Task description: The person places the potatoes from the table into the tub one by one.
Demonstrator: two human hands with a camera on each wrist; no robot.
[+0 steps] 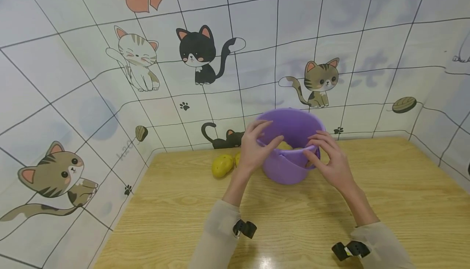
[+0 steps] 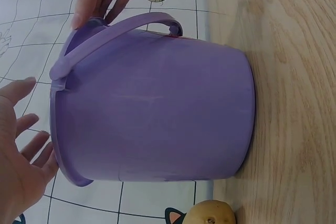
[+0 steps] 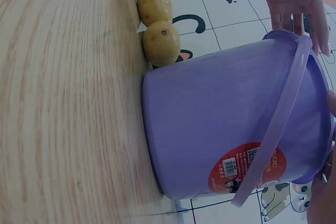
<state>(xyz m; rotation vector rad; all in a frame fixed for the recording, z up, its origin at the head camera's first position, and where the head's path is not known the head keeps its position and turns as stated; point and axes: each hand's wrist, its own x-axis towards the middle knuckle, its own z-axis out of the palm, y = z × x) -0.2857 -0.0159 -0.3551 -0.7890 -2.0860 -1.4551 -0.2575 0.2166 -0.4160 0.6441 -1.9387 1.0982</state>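
A purple bucket (image 1: 286, 171) stands upright on the wooden table, its handle (image 3: 281, 114) folded down along the side. My left hand (image 1: 253, 144) is at the left of the rim, fingers relaxed and fingertips right at the edge, with the thumb apart from them in the left wrist view. At the right of the rim, my right hand (image 1: 332, 158) pinches the edge between thumb and fingers. Yellow potato-like things (image 1: 284, 145) lie inside the bucket, partly hidden by its front wall. Two more, one a potato-like piece (image 3: 161, 44), sit on the table left of the bucket.
The wooden table (image 1: 176, 220) meets a wall (image 1: 257, 69) covered with cat drawings and grid lines just behind the bucket. Side walls close in at left and right. A red label (image 3: 247, 166) is on the bucket's side.
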